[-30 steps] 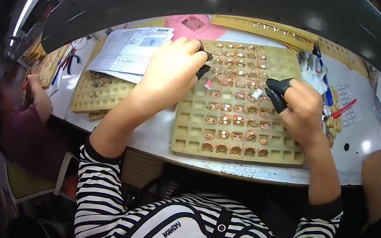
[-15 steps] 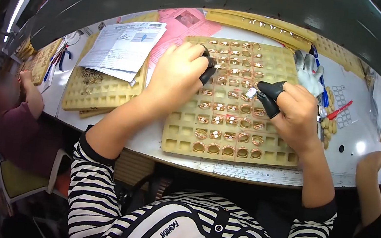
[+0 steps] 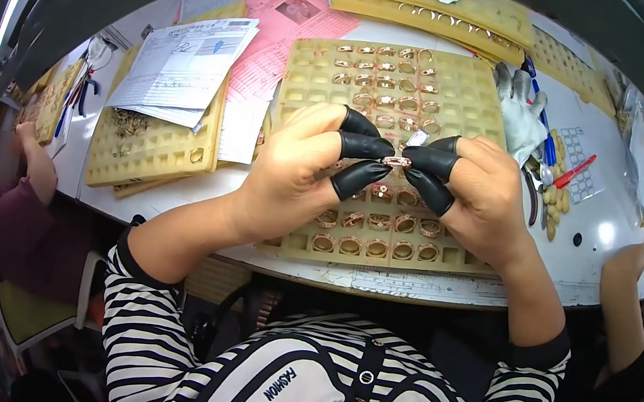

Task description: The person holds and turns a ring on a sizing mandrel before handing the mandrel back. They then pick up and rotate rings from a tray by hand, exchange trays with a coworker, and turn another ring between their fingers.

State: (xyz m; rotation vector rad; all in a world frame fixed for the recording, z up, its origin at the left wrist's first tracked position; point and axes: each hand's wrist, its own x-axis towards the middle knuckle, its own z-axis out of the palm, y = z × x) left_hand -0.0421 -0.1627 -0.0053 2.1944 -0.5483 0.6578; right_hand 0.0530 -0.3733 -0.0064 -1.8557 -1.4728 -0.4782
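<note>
A rose-gold ring (image 3: 397, 162) is held between my two hands, over a pale yellow slotted tray (image 3: 309, 62) with rows of similar rings. On its left side, the fingers of my left hand (image 3: 299, 160) are closed in black finger covers, pinching the ring. My right hand (image 3: 486, 192), also in black finger covers, grips the ring from the other side. A small white tag (image 3: 417, 139) shows at the right fingertips; how it is held is hidden. Below the hands, more rings (image 3: 376, 247) stand in the tray slots.
Papers (image 3: 184, 64) lie on another yellow tray (image 3: 152, 167) to the left. A grey-white glove (image 3: 520, 118), a red pen (image 3: 575, 171) and pliers (image 3: 529, 199) are on the right. A co-worker (image 3: 24, 215) sits at left; another person's arm (image 3: 627, 288) is at right.
My hands have come together over the tray's middle, and the ring is now between both sets of fingertips. The white tag has moved left with my right hand. The whole view has shifted slightly.
</note>
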